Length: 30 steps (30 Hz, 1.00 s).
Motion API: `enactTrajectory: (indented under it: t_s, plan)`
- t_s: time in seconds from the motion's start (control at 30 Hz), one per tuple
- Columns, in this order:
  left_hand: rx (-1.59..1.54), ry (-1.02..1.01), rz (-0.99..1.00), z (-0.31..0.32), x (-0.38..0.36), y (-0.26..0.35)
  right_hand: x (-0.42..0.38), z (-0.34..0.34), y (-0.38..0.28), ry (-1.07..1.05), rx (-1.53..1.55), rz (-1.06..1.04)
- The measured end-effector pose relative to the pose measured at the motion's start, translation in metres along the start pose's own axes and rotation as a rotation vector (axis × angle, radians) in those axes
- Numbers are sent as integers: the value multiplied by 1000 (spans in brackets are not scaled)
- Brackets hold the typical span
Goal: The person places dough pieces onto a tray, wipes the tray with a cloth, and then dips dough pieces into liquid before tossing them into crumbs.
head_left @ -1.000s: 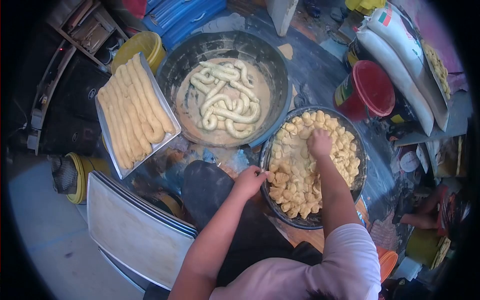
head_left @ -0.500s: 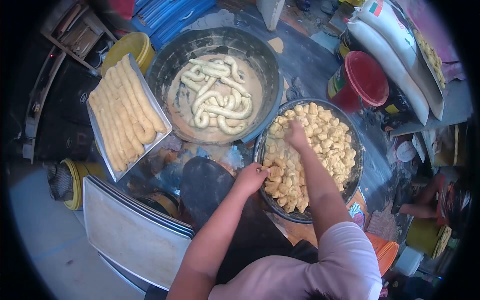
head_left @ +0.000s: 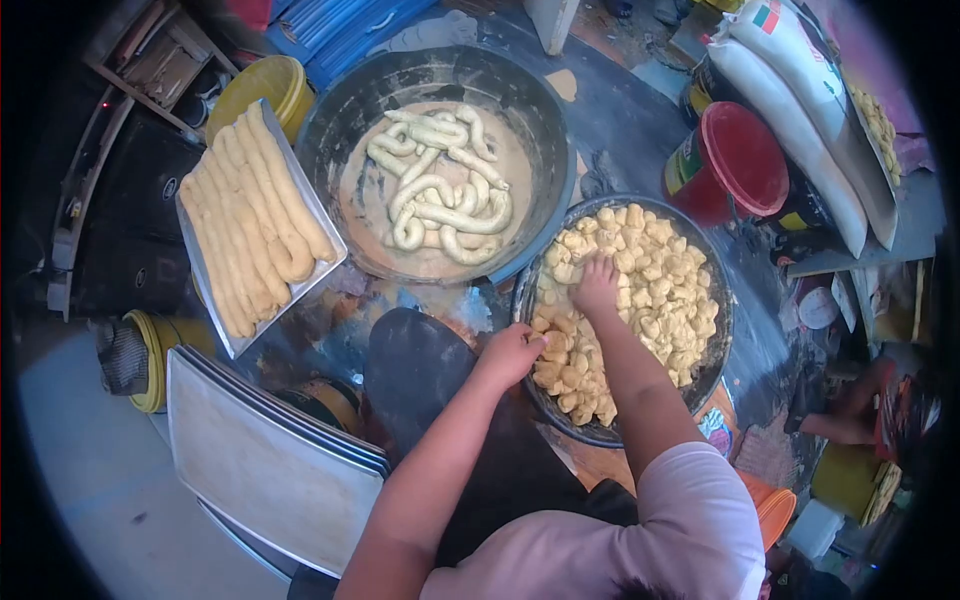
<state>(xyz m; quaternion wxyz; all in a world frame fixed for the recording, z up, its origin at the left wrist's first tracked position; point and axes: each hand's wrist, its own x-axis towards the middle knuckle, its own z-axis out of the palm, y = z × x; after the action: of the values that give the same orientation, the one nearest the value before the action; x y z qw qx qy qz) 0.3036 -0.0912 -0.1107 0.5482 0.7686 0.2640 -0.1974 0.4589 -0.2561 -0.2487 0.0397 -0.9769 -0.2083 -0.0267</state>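
Observation:
A round black basin (head_left: 716,372) full of small yellowish dough pieces (head_left: 660,290) stands in front of me. Over the upper left of these pieces lies my right hand (head_left: 598,286), palm down, its fingers stretched out and touching the dough. At the basin's left edge my left hand (head_left: 510,353) has its fingers curled together, thumb towards the pieces; what is between them, if anything, is too small to make out. Left of that, a larger dark tub (head_left: 325,205) dusted with flour holds coiled pale dough ropes (head_left: 440,190).
A metal tray (head_left: 235,345) with long dough rolls rests at the left, against a yellow bucket (head_left: 290,95). Stacked trays (head_left: 270,450) stand below it. A red bucket (head_left: 745,160) and white sacks (head_left: 800,110) are at the right. A person's arm (head_left: 840,430) shows far right.
My right hand has come down slightly and its fingers have spread onto the dough pieces. My left hand stays at the basin's edge. The whole view has shifted slightly.

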Motion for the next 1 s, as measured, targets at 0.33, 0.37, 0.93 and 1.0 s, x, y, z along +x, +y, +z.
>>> enactTrajectory:
  t_s: [0.33, 0.37, 0.93, 1.0]
  plan:
    - [-9, 7, -9, -8, -3, 1, 9, -30, -7, -398, 53, -132]
    - [-12, 5, -19, -5, -3, -2, 11, -24, -6, -296, -2, -98]
    - [-25, -2, -17, -10, -2, -1, 11, -24, -34, -511, -141, 29]
    - [-39, 23, 4, -14, -1, 1, 17, -36, -33, -782, -96, -145]
